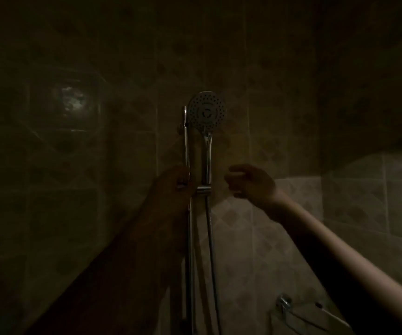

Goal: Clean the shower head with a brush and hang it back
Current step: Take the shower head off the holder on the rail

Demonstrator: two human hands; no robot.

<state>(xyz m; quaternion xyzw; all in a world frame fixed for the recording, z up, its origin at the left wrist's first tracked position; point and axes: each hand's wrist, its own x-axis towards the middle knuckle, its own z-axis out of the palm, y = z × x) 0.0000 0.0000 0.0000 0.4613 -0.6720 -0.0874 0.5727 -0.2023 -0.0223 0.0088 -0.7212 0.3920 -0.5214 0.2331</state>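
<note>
Gripping vertical chrome slide rail [186, 151], left hand [175, 183] sits beside round chrome shower head [206, 111] in holder; right hand [251, 183] loosely curled, empty.

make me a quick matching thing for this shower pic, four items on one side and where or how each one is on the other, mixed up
Column one:
1. shower head
2. left hand
3. right hand
4. hose

Column two:
A. open in the air to the right of the handle, touching nothing
B. hangs down from under the holder
C. seated in the holder, spray face towards the camera
D. in deep shadow at the slide rail, beside the holder

Pairs: 1-C, 2-D, 3-A, 4-B
</note>
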